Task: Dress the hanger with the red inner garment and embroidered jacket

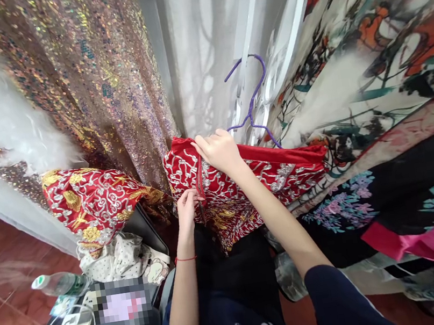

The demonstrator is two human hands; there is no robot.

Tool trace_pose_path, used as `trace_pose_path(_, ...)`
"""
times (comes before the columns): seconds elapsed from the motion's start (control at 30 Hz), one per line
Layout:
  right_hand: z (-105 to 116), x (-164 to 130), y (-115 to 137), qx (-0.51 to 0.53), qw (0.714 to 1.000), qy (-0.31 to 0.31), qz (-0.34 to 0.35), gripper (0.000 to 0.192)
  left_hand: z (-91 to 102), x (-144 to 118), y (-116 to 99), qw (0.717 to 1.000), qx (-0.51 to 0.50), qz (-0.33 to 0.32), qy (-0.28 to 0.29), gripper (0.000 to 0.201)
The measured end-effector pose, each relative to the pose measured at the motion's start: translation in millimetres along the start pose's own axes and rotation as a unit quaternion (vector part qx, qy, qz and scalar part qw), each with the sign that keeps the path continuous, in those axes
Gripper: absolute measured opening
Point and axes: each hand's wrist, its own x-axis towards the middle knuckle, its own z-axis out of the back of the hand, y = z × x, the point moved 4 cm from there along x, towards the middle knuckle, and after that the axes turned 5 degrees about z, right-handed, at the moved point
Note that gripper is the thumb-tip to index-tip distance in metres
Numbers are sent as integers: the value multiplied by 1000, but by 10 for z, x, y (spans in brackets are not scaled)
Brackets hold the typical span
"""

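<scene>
The right hand pinches the top edge of a red embroidered garment, which hangs on a purple hanger among the clothes on the rack; the left hand is closed lower down on what looks like a zip pull at the garment's opening; the cloth looks heavy and limp, velvet-like with stiff silver and gold embroidery, so it is likely best held by the reinforced top edge rather than the beadwork, which may snag. There are two red embroidered pieces; the second one lies draped to the left, well apart; one plastic bottle lies near the floor.
</scene>
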Motion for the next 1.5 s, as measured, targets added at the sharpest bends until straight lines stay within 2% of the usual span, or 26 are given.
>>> trace_pose_path(0.17, 15, -5, 10, 2, 1000, 0, 0, 51, -21, -39, -14, 999, -31, 24, -11, 26)
trace_pose_path(0.3, 16, -10, 11, 1, 1000, -2, -3, 49, -98, -87, -115, 997, -64, 20, 29, 26)
trace_pose_path(0.4, 12, -19, 11, -6, 1000, -16, -4, 47, -110, -123, -209, 999, -26, -11, 46, 24)
trace_pose_path(0.5, 7, -26, 23, -10, 999, -32, 2, 48, -52, -149, -270, 998, 21, -53, 27, 17)
trace_pose_path(0.67, 8, -35, 35, -4, 999, -43, 5, 47, 5, -152, -288, 998, 24, -57, 10, 15)
trace_pose_path(0.9, 22, -34, 31, -10, 999, -42, 13, 45, -95, -140, -447, 999, -1, -33, 17, 20)
trace_pose_path(1.13, 2, -33, 19, -5, 999, -41, 5, 43, -144, -248, -668, 997, -5, -78, 12, 20)
trace_pose_path(1.3, 1, -32, 22, -1, 999, -40, 0, 44, -130, -147, -523, 996, 25, -73, 38, 17)
trace_pose_path(1.5, -1, -39, 21, 4, 999, -39, 2, 47, -68, -14, -224, 996, -32, 58, 67, 32)
